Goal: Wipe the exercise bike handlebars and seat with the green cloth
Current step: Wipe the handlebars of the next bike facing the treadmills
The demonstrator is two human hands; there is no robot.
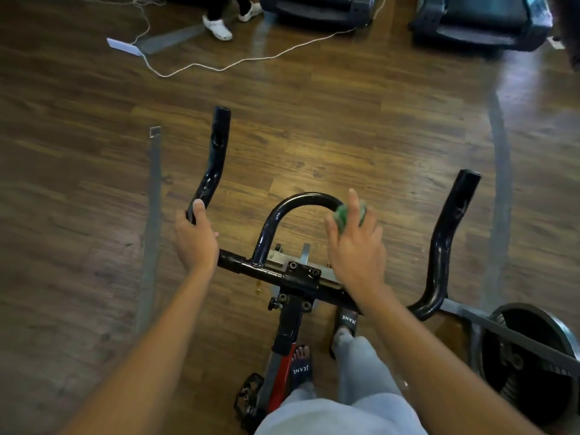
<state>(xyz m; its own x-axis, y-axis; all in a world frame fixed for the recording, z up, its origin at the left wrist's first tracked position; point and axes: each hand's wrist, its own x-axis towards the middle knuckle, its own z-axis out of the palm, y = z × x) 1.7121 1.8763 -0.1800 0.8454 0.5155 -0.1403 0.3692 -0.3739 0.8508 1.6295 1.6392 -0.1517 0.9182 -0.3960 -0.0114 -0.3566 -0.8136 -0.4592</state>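
left hand (195, 238) is gripping the lower end of the left horn of the black handlebars (251, 267), fingers curled round the tube. right hand (356, 243) is holding the bunched green cloth (342, 215) and pressing it against the right side of the centre loop bar (301, 200). flywheel (530, 356) is sitting at lower right on the wood floor (345, 120); the seat is lying outside the view.

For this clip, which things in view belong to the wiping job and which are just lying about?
Part of the job:
green cloth, held in the right hand
handlebars, gripped by the left hand

Just lying about:
white cord on the floor
flywheel
treadmills
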